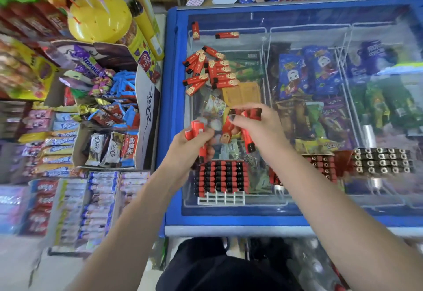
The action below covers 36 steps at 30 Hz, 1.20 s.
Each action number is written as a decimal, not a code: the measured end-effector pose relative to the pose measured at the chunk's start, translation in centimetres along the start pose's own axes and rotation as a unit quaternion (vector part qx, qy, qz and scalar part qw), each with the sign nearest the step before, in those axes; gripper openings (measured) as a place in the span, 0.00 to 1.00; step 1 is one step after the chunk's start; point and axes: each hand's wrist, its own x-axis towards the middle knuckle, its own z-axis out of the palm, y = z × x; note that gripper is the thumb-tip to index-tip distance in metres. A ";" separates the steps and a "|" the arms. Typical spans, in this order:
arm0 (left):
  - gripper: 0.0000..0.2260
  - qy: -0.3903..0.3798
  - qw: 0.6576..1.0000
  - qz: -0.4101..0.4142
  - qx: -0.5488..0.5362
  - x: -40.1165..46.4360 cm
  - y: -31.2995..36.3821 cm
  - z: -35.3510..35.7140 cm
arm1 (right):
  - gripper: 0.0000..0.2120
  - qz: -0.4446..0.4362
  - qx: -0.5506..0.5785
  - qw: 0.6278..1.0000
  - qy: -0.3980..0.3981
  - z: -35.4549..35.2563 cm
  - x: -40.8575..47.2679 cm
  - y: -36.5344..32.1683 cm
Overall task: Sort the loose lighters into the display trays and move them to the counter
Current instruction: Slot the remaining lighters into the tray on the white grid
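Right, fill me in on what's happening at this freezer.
A person is sorting red lighters on the glass lid of a blue freezer. The left hand and the right hand each grip several lighters above a nearly full white tray, whose front row of slots is open. A loose pile waits farther back on the lid, and two more filled trays sit to the right.

Freezer lid (297,219): loose lighters (210,68), display trays (220,179).
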 end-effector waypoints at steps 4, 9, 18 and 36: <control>0.04 0.102 0.994 0.020 0.024 -3.4 -3.7 -1.3 | 0.08 0.013 0.071 0.997 -0.004 -0.5 -5.8 1.9; 0.08 0.178 0.980 -0.004 0.085 -5.7 -8.2 -3.1 | 0.06 0.021 0.015 1.000 -0.015 0.0 -11.0 5.1; 0.04 0.145 0.984 -0.017 0.106 -5.9 -11.5 -3.2 | 0.08 -0.171 -0.291 0.941 -0.029 2.8 -13.4 11.6; 0.10 0.094 0.989 0.007 0.115 -6.1 -12.2 -2.7 | 0.12 -0.208 -0.462 0.858 0.083 6.9 -12.6 14.5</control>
